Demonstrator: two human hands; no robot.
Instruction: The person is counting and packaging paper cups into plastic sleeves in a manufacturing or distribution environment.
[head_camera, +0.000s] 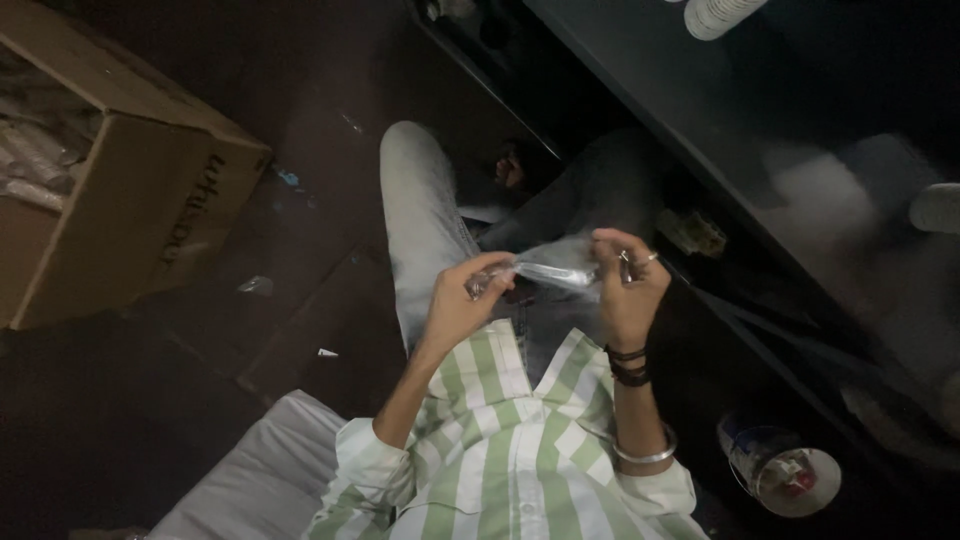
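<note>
I sit with my knees apart, and both hands are raised over my lap. A small clear plastic packet (556, 268) with something shiny inside stretches between them. My left hand (468, 298) pinches its left end with thumb and fingers. My right hand (627, 285) grips the right end, with a ring on one finger and dark bands and a silver bangle at the wrist. What the packet contains is too blurred to tell.
An open cardboard box (130, 190) with plastic-wrapped items stands on the dark floor at the left. A dark table edge (640, 60) runs along the right. A round container (785, 470) sits at the lower right. A white cushion (265, 470) lies beneath me.
</note>
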